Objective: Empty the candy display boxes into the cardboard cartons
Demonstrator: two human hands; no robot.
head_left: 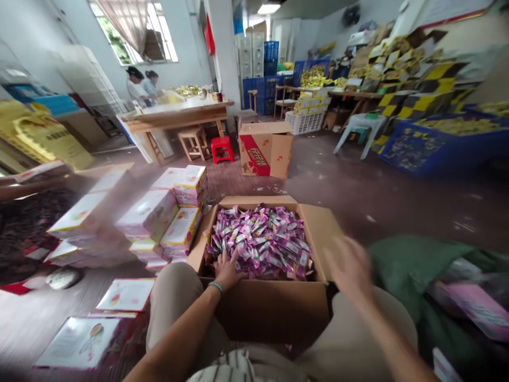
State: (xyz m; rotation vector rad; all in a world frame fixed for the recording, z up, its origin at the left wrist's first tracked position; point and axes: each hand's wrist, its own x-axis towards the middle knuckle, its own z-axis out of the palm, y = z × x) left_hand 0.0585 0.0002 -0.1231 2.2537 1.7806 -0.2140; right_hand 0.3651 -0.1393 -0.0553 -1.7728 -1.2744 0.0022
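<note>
Many small purple packets point(258, 239) fill the open carton point(274, 310) that stands between your knees. Your two hands are well apart. Your left hand point(227, 269), with a beaded bracelet point(215, 286) at the wrist, reaches over the near edge of the carton, its fingers spread on the packets at the near left corner. Your right hand point(352, 265) is a blur beside the carton's right flap point(324, 228); you cannot tell from this view whether its fingers are closed or whether it touches the cardboard.

Just left of the carton you have stacks of white and pink printed boxes point(147, 209), and nearer to you, on the floor to its left, more boxes point(125, 294) lie with their printed faces up. Farther left of the carton, another person's arm point(24, 188) enters at the edge of your view. Right of the carton lies a dark green cloth or sack point(417, 270), with a pink package point(479, 307) on it.

Beyond the carton, you face a second carton point(256, 154) with a red printed panel and, to that side's left, a red stool point(221, 149). Farther beyond the carton, to its left, two people point(141, 87) sit at a wooden counter point(175, 114).
</note>
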